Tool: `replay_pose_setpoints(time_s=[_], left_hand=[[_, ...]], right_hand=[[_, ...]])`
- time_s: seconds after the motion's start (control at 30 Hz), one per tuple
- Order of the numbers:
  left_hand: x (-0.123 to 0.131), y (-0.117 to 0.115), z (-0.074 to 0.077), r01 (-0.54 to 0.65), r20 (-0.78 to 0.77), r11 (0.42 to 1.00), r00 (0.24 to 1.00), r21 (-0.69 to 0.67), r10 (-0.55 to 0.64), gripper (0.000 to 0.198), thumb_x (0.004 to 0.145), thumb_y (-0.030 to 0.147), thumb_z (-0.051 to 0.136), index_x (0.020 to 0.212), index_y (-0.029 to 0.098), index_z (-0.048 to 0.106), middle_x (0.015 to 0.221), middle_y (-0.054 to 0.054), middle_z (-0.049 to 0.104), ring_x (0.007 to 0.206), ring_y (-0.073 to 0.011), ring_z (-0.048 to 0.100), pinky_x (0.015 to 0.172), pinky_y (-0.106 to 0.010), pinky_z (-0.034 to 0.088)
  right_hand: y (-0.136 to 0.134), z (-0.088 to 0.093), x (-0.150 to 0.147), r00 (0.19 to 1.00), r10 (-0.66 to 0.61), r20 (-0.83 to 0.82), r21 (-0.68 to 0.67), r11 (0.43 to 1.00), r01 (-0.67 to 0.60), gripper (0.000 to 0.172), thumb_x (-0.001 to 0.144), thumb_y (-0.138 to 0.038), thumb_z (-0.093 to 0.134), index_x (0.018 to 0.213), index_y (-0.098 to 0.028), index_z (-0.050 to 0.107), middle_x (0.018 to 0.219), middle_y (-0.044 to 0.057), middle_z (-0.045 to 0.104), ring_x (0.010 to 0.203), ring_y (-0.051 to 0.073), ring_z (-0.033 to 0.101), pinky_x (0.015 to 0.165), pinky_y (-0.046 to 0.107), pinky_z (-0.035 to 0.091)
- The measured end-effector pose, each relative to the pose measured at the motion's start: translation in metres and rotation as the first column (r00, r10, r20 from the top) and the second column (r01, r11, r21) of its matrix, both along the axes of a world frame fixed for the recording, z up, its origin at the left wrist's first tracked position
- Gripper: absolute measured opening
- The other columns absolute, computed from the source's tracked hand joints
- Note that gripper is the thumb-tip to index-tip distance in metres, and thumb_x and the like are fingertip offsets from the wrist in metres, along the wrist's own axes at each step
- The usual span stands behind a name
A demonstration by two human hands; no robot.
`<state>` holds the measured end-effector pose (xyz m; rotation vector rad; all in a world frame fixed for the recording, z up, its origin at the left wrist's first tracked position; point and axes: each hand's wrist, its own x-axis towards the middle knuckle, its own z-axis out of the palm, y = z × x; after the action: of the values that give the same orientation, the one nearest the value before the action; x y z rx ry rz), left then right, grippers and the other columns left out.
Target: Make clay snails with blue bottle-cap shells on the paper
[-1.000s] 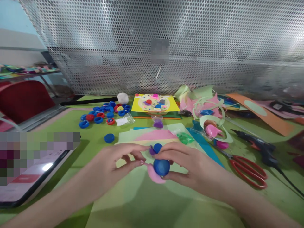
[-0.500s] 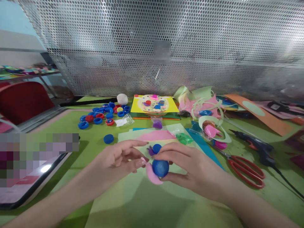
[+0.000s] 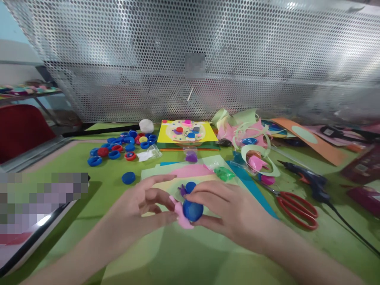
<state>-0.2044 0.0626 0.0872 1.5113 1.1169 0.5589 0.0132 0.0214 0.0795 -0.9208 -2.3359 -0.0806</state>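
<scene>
My right hand [image 3: 225, 209] holds a blue bottle cap [image 3: 192, 209] between thumb and fingers, over the pale green paper [image 3: 166, 257]. Along the cap's left side curves a pink piece of modelling clay [image 3: 183, 217] with a thin tip pointing up. My left hand [image 3: 148, 206] pinches the pink clay at its left edge with thumb and forefinger. Just behind the held cap lie another blue cap [image 3: 190, 187] and a small purple clay piece [image 3: 182, 190], partly covered by my right fingers.
Several blue and red bottle caps [image 3: 114, 154] lie at the left, with a lone blue cap [image 3: 128, 178] nearer. A decorated disc [image 3: 185, 128] rests on yellow paper at the back. Red-handled scissors [image 3: 297, 209], a glue gun [image 3: 308, 180] and paper scraps [image 3: 252, 130] are right; a tablet [image 3: 38, 229] is left.
My left thumb and forefinger have closed on the pink clay against the cap. The view has shifted a little, so everything sits slightly further left.
</scene>
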Motion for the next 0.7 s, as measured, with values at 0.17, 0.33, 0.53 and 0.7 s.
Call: replay_pose_setpoints(time_s=[0.17, 0.33, 0.53, 0.7], left_hand=[[0.001, 0.001, -0.005, -0.021, -0.018, 0.999, 1.000, 0.025, 0.021, 0.071, 0.063, 0.034, 0.074, 0.126, 0.024, 0.044, 0.073, 0.005, 0.068, 0.079, -0.0185, 0.067, 0.076, -0.029, 0.051], [-0.002, 0.001, -0.009, -0.040, -0.055, 0.998, 0.998, 0.052, 0.043, 0.080, 0.061, 0.035, 0.074, 0.131, 0.023, 0.038, 0.074, 0.005, 0.069, 0.077, -0.0171, 0.066, 0.080, -0.029, 0.050], [0.002, -0.002, -0.007, -0.065, -0.101, 0.992, 0.992, 0.105, 0.076, 0.084, 0.063, 0.040, 0.068, 0.135, 0.023, 0.030, 0.072, 0.007, 0.069, 0.079, -0.0176, 0.066, 0.082, -0.031, 0.048], [0.008, -0.002, -0.003, -0.110, -0.055, 0.990, 0.992, 0.083, 0.115, 0.085, 0.062, 0.041, 0.066, 0.135, 0.022, 0.026, 0.067, 0.007, 0.071, 0.074, -0.0176, 0.067, 0.079, -0.030, 0.048]], right_hand=[[-0.001, -0.001, -0.003, 0.998, -0.026, 0.059, 0.056, 0.998, 0.023, 0.017, 0.093, -0.024, 0.050, 0.099, -0.014, 0.062, 0.093, 0.004, 0.067, 0.081, 0.016, 0.063, 0.068, 0.027, 0.048], [0.000, -0.005, -0.004, 0.994, -0.045, 0.104, 0.091, 0.995, 0.036, 0.014, 0.093, -0.022, 0.050, 0.097, -0.015, 0.062, 0.093, 0.002, 0.066, 0.079, 0.014, 0.062, 0.065, 0.026, 0.045], [0.002, -0.010, -0.004, 0.982, -0.095, 0.161, 0.126, 0.989, 0.075, 0.012, 0.091, -0.022, 0.053, 0.099, -0.017, 0.060, 0.091, 0.001, 0.064, 0.075, 0.014, 0.060, 0.062, 0.027, 0.043], [0.001, -0.009, -0.007, 0.973, -0.117, 0.199, 0.121, 0.988, 0.094, 0.014, 0.091, -0.019, 0.049, 0.100, -0.016, 0.059, 0.091, 0.001, 0.064, 0.075, 0.014, 0.059, 0.059, 0.027, 0.043]])
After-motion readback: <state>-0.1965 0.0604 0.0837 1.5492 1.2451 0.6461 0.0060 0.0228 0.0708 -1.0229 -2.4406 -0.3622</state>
